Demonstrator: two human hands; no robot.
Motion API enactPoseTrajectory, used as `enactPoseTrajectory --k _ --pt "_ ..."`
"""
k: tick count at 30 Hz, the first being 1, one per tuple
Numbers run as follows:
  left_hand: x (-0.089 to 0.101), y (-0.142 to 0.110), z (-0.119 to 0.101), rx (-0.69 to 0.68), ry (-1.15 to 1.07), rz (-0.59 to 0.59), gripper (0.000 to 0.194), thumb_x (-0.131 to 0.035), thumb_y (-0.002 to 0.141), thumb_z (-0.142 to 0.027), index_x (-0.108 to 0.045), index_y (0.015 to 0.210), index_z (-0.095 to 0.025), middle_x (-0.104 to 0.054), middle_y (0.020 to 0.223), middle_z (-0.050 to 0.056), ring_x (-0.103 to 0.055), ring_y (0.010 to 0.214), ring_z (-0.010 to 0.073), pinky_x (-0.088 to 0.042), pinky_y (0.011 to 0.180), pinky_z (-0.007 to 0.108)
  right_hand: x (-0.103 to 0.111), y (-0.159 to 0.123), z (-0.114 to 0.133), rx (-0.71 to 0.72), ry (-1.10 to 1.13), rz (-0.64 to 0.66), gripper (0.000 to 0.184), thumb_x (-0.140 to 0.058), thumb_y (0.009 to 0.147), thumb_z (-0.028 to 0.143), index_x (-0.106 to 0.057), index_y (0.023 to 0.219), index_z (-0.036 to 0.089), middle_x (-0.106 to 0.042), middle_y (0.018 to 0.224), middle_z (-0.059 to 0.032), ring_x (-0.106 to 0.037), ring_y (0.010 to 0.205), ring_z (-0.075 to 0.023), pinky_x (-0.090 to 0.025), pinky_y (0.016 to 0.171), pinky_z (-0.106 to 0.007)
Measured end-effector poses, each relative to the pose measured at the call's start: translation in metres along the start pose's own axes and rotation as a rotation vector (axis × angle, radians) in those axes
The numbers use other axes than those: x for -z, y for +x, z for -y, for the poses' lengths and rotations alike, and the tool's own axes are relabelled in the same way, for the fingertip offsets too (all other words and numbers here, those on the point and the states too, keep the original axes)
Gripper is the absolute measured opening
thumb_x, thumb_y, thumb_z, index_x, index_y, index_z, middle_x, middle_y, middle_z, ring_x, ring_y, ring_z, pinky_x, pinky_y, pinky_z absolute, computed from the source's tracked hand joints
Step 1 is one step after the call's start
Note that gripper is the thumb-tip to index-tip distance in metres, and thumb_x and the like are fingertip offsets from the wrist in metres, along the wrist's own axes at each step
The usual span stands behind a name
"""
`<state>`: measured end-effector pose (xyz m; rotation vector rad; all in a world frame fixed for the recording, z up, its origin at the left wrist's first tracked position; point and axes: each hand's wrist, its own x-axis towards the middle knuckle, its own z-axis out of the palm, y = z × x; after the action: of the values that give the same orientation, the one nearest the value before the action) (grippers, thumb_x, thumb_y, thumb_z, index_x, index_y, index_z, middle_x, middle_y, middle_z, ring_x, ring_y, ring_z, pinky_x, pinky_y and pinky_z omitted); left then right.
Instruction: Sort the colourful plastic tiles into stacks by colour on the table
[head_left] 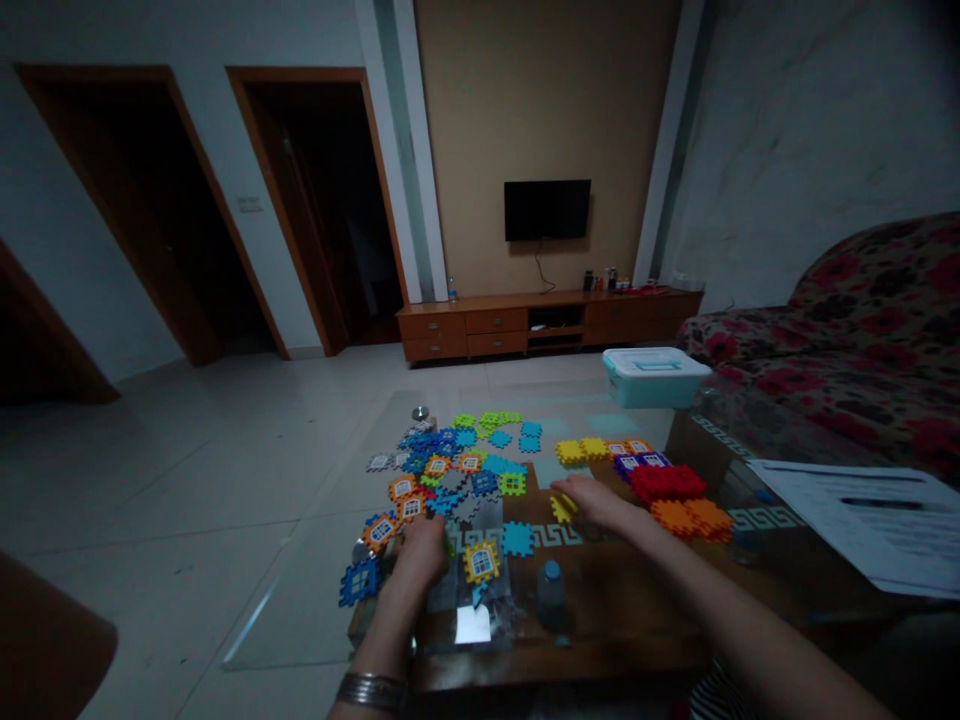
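Yellow piece (562, 510) pinched in right hand (591, 501); left hand (424, 546) beside orange tile (410, 508), grip unclear.

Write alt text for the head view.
A person's left hand is among scattered interlocking tiles on a glass coffee table; the right hand is at a yellow tile. Farther back are a teal box and wall-mounted television.

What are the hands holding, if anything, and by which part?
The right hand is at a yellow piece; whether it grips it, and where, can't be told. The left hand is by an orange piece, its hold hidden from view.
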<state>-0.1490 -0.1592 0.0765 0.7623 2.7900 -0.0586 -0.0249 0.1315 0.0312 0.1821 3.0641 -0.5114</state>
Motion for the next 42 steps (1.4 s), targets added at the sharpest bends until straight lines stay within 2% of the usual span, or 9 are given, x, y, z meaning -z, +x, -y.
enactPoseTrajectory --k 5,10,14,19,25,28,32,38,42 --pt "-0.003 0.003 -0.002 0.005 -0.099 -0.042 0.047 -0.066 0.069 -0.014 -0.060 0.115 -0.019 -0.058 0.125 0.015 -0.056 0.115 0.0303 -0.047 0.089 0.036 0.011 -0.001 0.016 -0.091 -0.155 0.121 0.042 -0.072 0.065 0.014 -0.063 0.106 0.015 -0.061 0.109 -0.0137 -0.058 0.096 -0.0249 -0.046 0.078 -0.032" --pt "0.007 0.003 -0.005 -0.012 -0.224 -0.142 0.049 -0.064 0.071 -0.015 -0.061 0.120 -0.016 -0.055 0.119 0.014 -0.052 0.117 0.0301 -0.043 0.095 0.036 0.015 0.001 0.012 -0.017 -0.148 0.147 0.040 -0.076 0.059 0.019 -0.063 0.097 0.014 -0.060 0.104 -0.0123 -0.057 0.093 -0.0255 -0.047 0.081 -0.034" --pt "0.005 -0.009 -0.033 -0.292 -0.498 -0.178 0.053 -0.062 0.068 -0.012 -0.061 0.120 -0.019 -0.051 0.113 0.008 -0.051 0.114 0.0247 -0.040 0.100 0.034 0.022 0.001 -0.003 0.043 -0.149 0.116 0.044 -0.074 0.062 0.020 -0.061 0.103 0.013 -0.061 0.110 -0.0155 -0.057 0.098 -0.0279 -0.047 0.085 -0.037" --pt "-0.022 -0.034 -0.085 -0.559 -0.749 0.045 0.048 -0.061 0.066 -0.015 -0.059 0.114 -0.022 -0.050 0.113 0.005 -0.051 0.107 0.0196 -0.042 0.097 0.030 0.053 0.016 -0.023 0.086 -0.076 -0.090 0.054 -0.063 0.069 0.013 -0.056 0.123 0.014 -0.062 0.118 -0.0162 -0.057 0.106 -0.0279 -0.045 0.092 -0.037" --pt "-0.040 -0.038 -0.102 -0.536 -0.654 0.184 0.050 -0.060 0.063 -0.012 -0.056 0.112 -0.022 -0.048 0.121 0.006 -0.046 0.115 0.0210 -0.039 0.102 0.029 0.079 0.036 -0.029 0.003 -0.103 -0.117 0.035 -0.063 0.072 0.011 -0.067 0.106 0.016 -0.066 0.109 -0.0142 -0.060 0.097 -0.0255 -0.047 0.085 -0.032" --pt "-0.041 -0.030 -0.099 -0.495 -0.464 0.136 0.054 -0.061 0.061 -0.010 -0.056 0.113 -0.022 -0.048 0.125 0.007 -0.043 0.120 0.0250 -0.037 0.105 0.035 0.066 0.025 -0.021 -0.031 -0.032 0.023 0.030 -0.066 0.075 0.017 -0.069 0.105 0.015 -0.068 0.108 -0.0126 -0.062 0.099 -0.0258 -0.047 0.084 -0.032" --pt "-0.036 -0.017 -0.094 -0.387 -0.242 0.069 0.056 -0.061 0.063 -0.010 -0.057 0.118 -0.023 -0.049 0.129 0.009 -0.041 0.122 0.0299 -0.038 0.102 0.042 0.036 0.003 -0.002 -0.149 -0.090 0.249 0.057 -0.084 0.061 0.028 -0.067 0.114 0.015 -0.067 0.112 -0.0151 -0.063 0.101 -0.0310 -0.048 0.082 -0.034" --pt "-0.025 -0.007 -0.082 -0.269 -0.156 0.035 0.052 -0.061 0.070 -0.013 -0.056 0.120 -0.022 -0.051 0.128 0.009 -0.042 0.122 0.0282 -0.039 0.098 0.038 0.021 -0.003 0.009 -0.212 -0.147 0.194 0.065 -0.090 0.052 0.026 -0.068 0.111 0.012 -0.065 0.114 -0.0181 -0.062 0.105 -0.0317 -0.048 0.084 -0.033" --pt "-0.024 -0.008 -0.079 -0.270 -0.149 0.048 0.051 -0.062 0.069 -0.012 -0.056 0.119 -0.022 -0.050 0.127 0.009 -0.042 0.122 0.0291 -0.039 0.099 0.039 0.026 0.000 0.002 -0.179 -0.058 0.140 0.032 -0.087 0.056 0.026 -0.074 0.084 0.017 -0.070 0.092 -0.0090 -0.064 0.090 -0.0258 -0.047 0.074 -0.029"
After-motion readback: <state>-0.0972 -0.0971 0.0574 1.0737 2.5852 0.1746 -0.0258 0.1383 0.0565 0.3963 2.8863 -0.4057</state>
